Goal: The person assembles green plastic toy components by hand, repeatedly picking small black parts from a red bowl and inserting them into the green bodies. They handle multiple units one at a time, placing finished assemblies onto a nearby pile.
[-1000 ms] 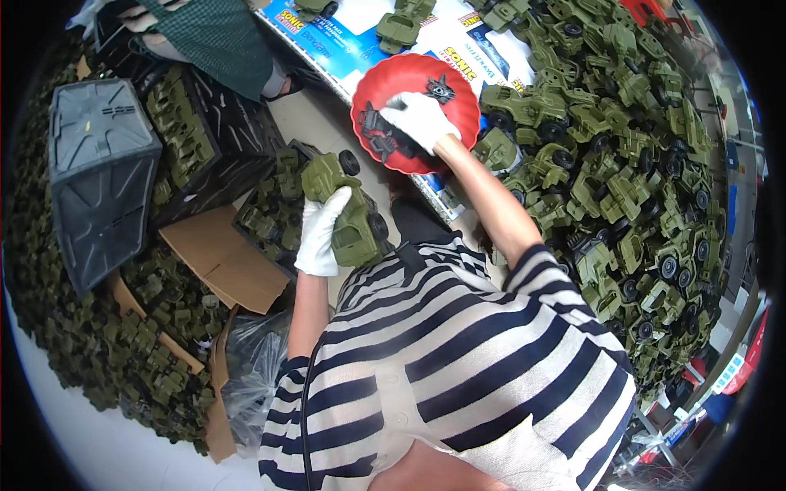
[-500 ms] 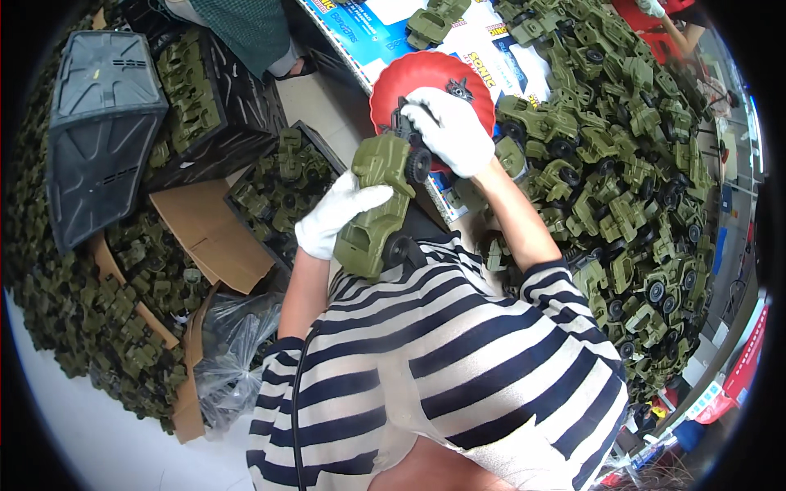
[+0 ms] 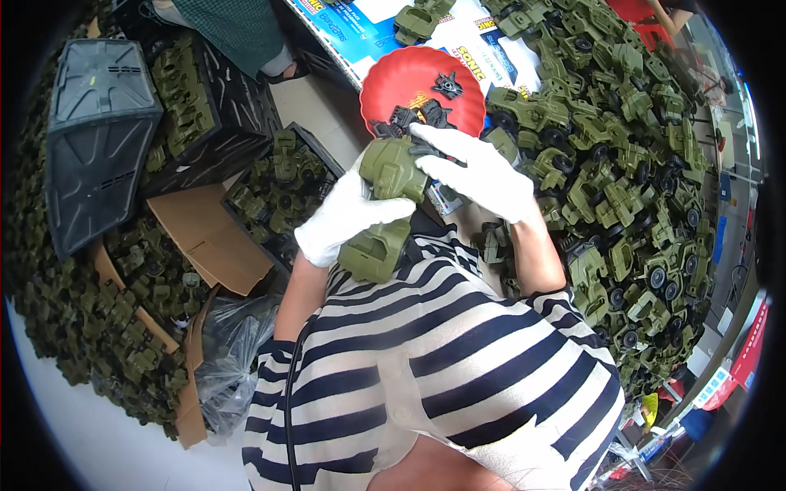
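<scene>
Olive toy vehicle (image 3: 393, 169) is sitting gripped in the left hand (image 3: 345, 216) near the red bowl (image 3: 391, 82), while the right hand (image 3: 485, 170), its pinch unclear, is seemingly working at the far end, calling for steady bracing.

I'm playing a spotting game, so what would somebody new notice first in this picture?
Probably the huge heap of olive-green toy jeeps filling the right side. Near the top middle, a bright red, round dish with a scalloped rim holds small dark parts. Just below, the white-gloved left hand grips one olive-green jeep, with the white-gloved right hand at its upper end.
</scene>
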The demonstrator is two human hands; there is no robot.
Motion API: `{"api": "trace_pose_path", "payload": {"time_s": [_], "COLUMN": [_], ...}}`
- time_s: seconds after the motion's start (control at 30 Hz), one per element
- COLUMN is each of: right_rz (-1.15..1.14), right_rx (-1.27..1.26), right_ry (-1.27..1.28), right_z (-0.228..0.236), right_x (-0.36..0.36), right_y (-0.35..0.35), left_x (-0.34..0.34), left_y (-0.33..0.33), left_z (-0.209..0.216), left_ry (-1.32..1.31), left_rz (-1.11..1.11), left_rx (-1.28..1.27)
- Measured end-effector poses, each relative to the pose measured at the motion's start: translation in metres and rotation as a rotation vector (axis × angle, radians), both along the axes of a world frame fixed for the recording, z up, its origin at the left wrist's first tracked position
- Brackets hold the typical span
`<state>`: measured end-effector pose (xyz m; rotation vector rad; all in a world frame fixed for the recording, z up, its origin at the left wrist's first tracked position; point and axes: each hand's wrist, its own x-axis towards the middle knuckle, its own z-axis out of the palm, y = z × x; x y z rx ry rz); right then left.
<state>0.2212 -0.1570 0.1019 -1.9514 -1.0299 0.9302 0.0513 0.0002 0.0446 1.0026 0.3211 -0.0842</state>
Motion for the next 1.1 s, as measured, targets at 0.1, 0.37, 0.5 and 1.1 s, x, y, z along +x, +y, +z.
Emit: {"api": "trace_pose_path", "payload": {"time_s": [0.1,0.37,0.5,1.1], "right_rz": [-0.114,0.12,-0.136,-0.042], "right_rx": [0.105,0.19,0.083,0.313], "right_ry": [-0.03,0.646,0.862,0.803], "right_z": [-0.011,-0.048,-0.062,-0.076], "right_x": [0.017,0.021,0.022,0.023], "right_y": [-0.003,0.004,0.0,-0.006], "left_x": [-0.002,-0.008,-0.006,-0.003], "left_y": [-0.002,0.008,0.003,-0.002], "left_z": [-0.002,0.014,0.014,0.021], "left_ry": [-0.007,-0.062,0.002,0.065], "left_rz": [-0.021,-0.136,-0.089,-0.069], "left_rx": [-0.007,-0.144,-0.155,-0.173]}}
